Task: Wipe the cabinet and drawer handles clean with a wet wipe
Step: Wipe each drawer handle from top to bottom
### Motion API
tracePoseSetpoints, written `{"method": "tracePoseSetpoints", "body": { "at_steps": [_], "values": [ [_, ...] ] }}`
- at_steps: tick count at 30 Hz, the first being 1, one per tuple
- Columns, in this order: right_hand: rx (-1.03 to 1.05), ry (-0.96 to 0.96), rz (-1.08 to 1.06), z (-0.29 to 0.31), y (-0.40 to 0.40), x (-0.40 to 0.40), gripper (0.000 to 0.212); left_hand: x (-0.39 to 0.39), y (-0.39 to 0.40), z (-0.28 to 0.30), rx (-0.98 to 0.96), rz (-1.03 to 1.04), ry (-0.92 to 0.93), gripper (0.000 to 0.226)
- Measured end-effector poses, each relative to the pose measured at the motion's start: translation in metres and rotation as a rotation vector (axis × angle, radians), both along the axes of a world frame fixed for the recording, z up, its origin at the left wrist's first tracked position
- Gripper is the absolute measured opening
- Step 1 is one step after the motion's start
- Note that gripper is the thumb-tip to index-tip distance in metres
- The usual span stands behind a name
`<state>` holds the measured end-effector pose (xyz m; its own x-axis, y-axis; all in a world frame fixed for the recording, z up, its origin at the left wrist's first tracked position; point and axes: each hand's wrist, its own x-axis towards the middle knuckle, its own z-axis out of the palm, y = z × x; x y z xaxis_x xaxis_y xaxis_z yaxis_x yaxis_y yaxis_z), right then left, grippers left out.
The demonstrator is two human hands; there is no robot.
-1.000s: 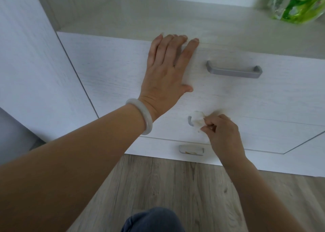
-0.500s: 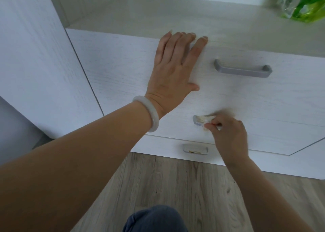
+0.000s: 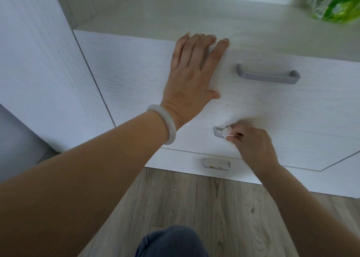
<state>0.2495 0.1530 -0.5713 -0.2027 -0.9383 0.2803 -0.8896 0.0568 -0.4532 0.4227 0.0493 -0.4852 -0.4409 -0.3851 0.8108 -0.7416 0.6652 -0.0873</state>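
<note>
Just left of the right hand [image 3: 255, 143], which pinches a wet wipe [image 3: 227, 132] against the middle drawer handle [image 3: 218, 133], the left hand [image 3: 191, 77] presses flat, fingers straight, on the top drawer front [image 3: 136, 75] above.

A pale cabinet top [image 3: 194, 17] carries a green-filled clear bag [image 3: 335, 1] at its right.

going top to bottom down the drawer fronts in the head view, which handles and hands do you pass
left hand flat on the top drawer front → top handle → right hand pinching the wet wipe on the middle handle → bottom handle
</note>
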Motion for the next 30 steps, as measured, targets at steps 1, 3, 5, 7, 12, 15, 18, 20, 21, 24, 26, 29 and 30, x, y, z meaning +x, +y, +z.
{"method": "tracePoseSetpoints", "body": {
  "at_steps": [1,3,5,7,12,15,18,20,21,24,26,29,30],
  "values": [
    [0.008,-0.021,0.020,-0.001,-0.004,0.008,0.009,0.000,0.000,0.000,-0.004,0.004,0.001,0.108],
    [0.013,-0.027,0.046,-0.007,-0.011,0.023,0.011,0.000,0.000,-0.001,-0.012,0.002,0.005,0.108],
    [0.012,-0.012,0.058,-0.009,-0.013,0.024,0.013,0.001,-0.001,-0.001,-0.012,-0.006,-0.002,0.108],
    [0.024,0.040,0.083,-0.008,-0.007,0.009,0.011,0.002,-0.002,0.000,-0.015,-0.009,-0.012,0.108],
    [0.002,0.107,0.044,0.000,0.008,-0.016,0.014,0.001,-0.002,-0.001,-0.002,-0.004,-0.001,0.108],
    [0.026,-0.023,0.031,-0.006,-0.002,0.002,0.006,0.001,-0.001,0.000,0.000,0.007,-0.002,0.108],
    [0.043,-0.066,0.062,-0.011,-0.010,0.019,0.010,0.001,0.000,0.000,-0.013,0.008,-0.004,0.108],
    [0.046,-0.054,0.084,-0.012,-0.010,0.015,0.011,0.001,0.000,0.000,-0.012,0.005,-0.008,0.108],
    [0.058,-0.030,0.098,-0.012,-0.008,0.008,0.010,0.001,-0.001,0.000,-0.011,0.006,-0.010,0.108],
    [0.036,0.176,0.144,-0.002,0.003,-0.017,0.007,0.003,-0.002,0.001,-0.007,0.001,-0.016,0.108],
    [-0.087,0.299,0.147,0.006,0.011,-0.029,0.013,0.003,-0.003,0.000,-0.007,-0.007,-0.013,0.108],
    [-0.230,0.289,-0.036,0.017,0.025,-0.042,0.012,0.003,-0.003,0.000,-0.006,-0.012,-0.011,0.108],
    [-0.251,0.283,-0.084,0.018,0.029,-0.046,0.010,0.003,-0.003,0.000,-0.006,-0.013,-0.009,0.108]
  ]
}}
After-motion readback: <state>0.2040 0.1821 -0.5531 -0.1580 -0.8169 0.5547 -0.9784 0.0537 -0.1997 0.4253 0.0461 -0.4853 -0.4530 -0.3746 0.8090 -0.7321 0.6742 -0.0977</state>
